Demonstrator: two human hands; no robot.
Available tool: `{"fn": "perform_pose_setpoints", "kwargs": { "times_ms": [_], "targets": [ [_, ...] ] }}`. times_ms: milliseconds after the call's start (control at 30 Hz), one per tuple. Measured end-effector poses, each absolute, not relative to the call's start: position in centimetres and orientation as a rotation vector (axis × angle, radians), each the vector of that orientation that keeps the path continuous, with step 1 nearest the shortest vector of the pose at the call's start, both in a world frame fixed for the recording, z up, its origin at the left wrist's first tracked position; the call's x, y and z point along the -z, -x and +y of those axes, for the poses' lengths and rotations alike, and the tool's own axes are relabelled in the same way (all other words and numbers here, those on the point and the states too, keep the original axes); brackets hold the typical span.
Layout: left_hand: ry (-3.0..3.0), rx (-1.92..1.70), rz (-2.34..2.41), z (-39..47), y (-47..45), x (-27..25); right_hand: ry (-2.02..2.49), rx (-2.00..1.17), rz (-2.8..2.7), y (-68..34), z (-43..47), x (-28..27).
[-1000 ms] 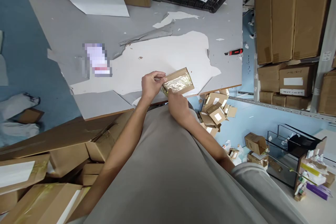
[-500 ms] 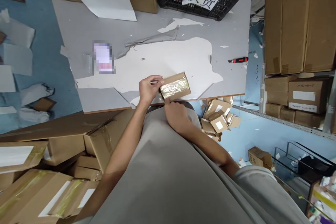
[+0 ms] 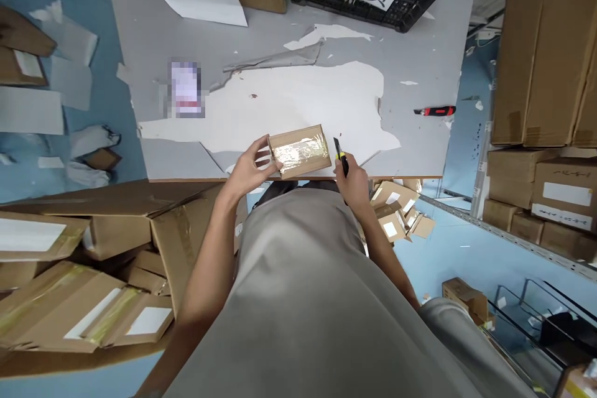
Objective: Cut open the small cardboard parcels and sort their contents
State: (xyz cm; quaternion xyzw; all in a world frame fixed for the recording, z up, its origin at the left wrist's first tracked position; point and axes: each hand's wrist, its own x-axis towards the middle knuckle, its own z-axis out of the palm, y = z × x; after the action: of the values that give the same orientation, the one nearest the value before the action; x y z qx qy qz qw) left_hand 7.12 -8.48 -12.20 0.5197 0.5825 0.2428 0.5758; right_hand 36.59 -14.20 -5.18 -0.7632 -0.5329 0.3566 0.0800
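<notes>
A small brown cardboard box with shiny clear tape across its top lies at the table's near edge. My left hand grips its left end, thumb on the near side and fingers at the far corner. Just off the box's right end, my right hand is closed round a black and yellow utility knife. The knife's blade points away from me, apart from the box. Under the box spreads a white torn patch of the grey tabletop.
A red and black utility knife lies at the table's right. Toward the back stands a black plastic crate with a paper sign. A blurred-out item lies on the left. A large carton of boxes stands below left; shelved cartons stand right.
My right hand has moved from the box's near side to its right, and the utility knife now shows in it. The box has shifted slightly left with my left hand.
</notes>
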Motion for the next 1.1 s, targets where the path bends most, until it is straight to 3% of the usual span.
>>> {"fn": "perform_pose_setpoints", "kwargs": {
  "times_ms": [367, 533, 767, 1100],
  "targets": [
    [-1.717, -0.596, 1.537, -8.0, -11.2, 11.0, 2.131, -1.215, -1.494, -36.9, -14.5, 7.6],
    [-2.067, -0.474, 1.277, -7.8, -16.8, 9.5, 2.1, -1.135, -1.604, -37.1, -14.2, 7.5],
    [-2.117, -0.518, 1.218, -8.0, -18.0, 11.4, 2.139, -1.056, -1.778, -36.6, -13.0, 6.7],
    [-1.986, -0.59, 1.162, -8.0, -18.1, 11.8, 2.529, -1.05, -1.908, -32.8, -10.5, 2.7]
  ]
}}
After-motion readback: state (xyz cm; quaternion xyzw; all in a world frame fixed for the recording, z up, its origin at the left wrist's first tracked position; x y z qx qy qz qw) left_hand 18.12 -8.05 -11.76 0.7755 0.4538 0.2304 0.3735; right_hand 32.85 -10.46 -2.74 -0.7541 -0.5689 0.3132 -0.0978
